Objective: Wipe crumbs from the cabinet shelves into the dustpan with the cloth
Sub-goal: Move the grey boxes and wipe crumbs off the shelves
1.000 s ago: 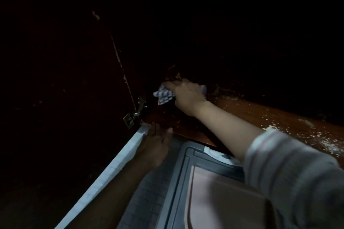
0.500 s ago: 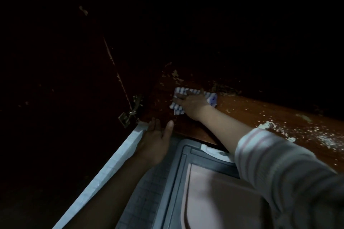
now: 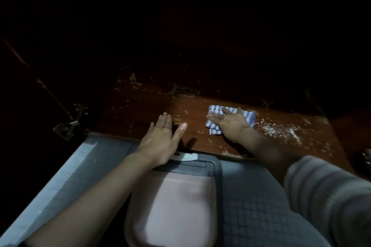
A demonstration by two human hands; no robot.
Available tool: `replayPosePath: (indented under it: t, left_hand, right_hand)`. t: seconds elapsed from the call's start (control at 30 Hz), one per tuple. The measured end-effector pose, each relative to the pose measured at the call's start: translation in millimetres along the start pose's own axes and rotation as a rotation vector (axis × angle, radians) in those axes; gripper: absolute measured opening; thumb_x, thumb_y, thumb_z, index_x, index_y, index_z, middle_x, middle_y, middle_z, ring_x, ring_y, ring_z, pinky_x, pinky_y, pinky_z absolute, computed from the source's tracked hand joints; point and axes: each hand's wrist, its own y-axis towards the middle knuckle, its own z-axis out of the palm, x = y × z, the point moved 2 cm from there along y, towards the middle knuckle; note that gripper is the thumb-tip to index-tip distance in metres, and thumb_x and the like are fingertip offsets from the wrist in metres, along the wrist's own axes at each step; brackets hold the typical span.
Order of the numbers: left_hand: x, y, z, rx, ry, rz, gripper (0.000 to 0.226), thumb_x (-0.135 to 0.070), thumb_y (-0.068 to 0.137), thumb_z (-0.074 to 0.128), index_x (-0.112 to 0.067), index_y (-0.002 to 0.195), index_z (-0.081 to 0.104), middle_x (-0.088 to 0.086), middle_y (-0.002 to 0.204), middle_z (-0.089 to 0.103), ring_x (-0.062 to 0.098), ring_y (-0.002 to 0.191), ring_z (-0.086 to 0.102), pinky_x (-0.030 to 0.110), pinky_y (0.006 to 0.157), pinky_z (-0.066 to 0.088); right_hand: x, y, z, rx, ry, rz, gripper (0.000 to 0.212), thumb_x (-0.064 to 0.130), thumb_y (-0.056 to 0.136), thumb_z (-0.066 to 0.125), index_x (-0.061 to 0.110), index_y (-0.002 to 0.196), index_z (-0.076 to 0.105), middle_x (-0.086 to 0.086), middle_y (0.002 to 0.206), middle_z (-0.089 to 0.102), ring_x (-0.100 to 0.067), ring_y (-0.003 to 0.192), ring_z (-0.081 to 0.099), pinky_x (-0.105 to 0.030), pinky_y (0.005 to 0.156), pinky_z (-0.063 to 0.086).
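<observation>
A blue-and-white striped cloth [image 3: 248, 116] lies flat on the brown cabinet shelf [image 3: 140, 112]. My right hand [image 3: 230, 124] presses on it with fingers spread straight. White crumbs [image 3: 281, 129] are scattered on the shelf to the right of the cloth. My left hand [image 3: 162, 140] rests open at the shelf's front edge, fingers straight, just above the dustpan. The grey dustpan with a pink inner face [image 3: 176, 204] sits below the shelf edge, between my arms.
A metal hinge [image 3: 70, 122] sits at the shelf's left corner beside the open cabinet door [image 3: 30, 106]. A grey tiled floor [image 3: 251, 202] lies under the dustpan. The cabinet's back is dark; worn pale patches mark the rear of the shelf.
My right hand has slid the cloth from the shelf's far left corner rightward to near the crumbs. My left hand moved from the floor edge up onto the shelf front. The view shifted.
</observation>
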Motion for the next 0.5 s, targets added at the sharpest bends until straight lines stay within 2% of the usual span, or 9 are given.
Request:
replayPosePath:
  t: [0.17,0.27,0.37,0.43,0.5]
  left_hand:
    - [-29.5,6.8,15.7,0.057,0.121,0.076,0.073,-0.055,0.095,0.013,-0.008,0.150,0.001,0.005,0.158,-0.005,0.012,0.145,-0.008,0.029,0.117,-0.006]
    - [-38.9,8.6,28.2,0.109,0.175,0.085,0.073,-0.055,0.096,0.014,-0.007,0.150,0.002,0.007,0.158,-0.005,0.015,0.145,-0.007,0.029,0.116,-0.006]
    - [-42.1,10.5,36.8,0.166,0.176,0.075,0.074,-0.056,0.095,0.014,-0.007,0.150,0.001,0.007,0.158,-0.005,0.016,0.145,-0.006,0.031,0.116,-0.006]
    - [-39.6,13.0,40.5,0.199,0.197,0.049,0.076,-0.057,0.095,0.013,-0.006,0.150,0.003,0.007,0.158,-0.002,0.017,0.146,-0.004,0.033,0.116,-0.005]
    - [-33.8,14.6,41.8,0.229,0.262,0.025,0.076,-0.057,0.094,0.011,-0.005,0.149,0.014,0.009,0.158,0.008,0.019,0.146,0.004,0.036,0.118,-0.002]
  right_hand:
    - [-31.5,-14.5,21.0,0.043,0.001,0.043,0.060,0.017,0.101,0.035,0.030,0.151,0.005,0.012,0.159,0.001,-0.021,0.146,0.009,-0.055,0.110,0.021]
    - [-42.7,-18.3,16.8,-0.029,0.071,0.070,0.058,0.019,0.100,0.038,0.030,0.150,0.011,0.013,0.158,0.007,-0.020,0.145,0.013,-0.052,0.109,0.024]
    - [-45.8,-17.3,-7.0,-0.112,0.174,0.071,0.068,0.012,0.096,0.047,0.027,0.151,0.011,0.012,0.158,0.005,-0.023,0.146,0.010,-0.051,0.112,0.022]
    - [-43.1,-12.2,-24.5,-0.183,0.178,0.042,0.067,0.008,0.096,0.044,0.026,0.151,0.011,0.011,0.159,0.005,-0.023,0.146,0.009,-0.050,0.112,0.022]
    - [-34.2,-4.3,-39.4,-0.244,0.169,0.008,0.061,0.008,0.098,0.037,0.025,0.151,0.013,0.011,0.159,0.006,-0.023,0.146,0.010,-0.051,0.111,0.023]
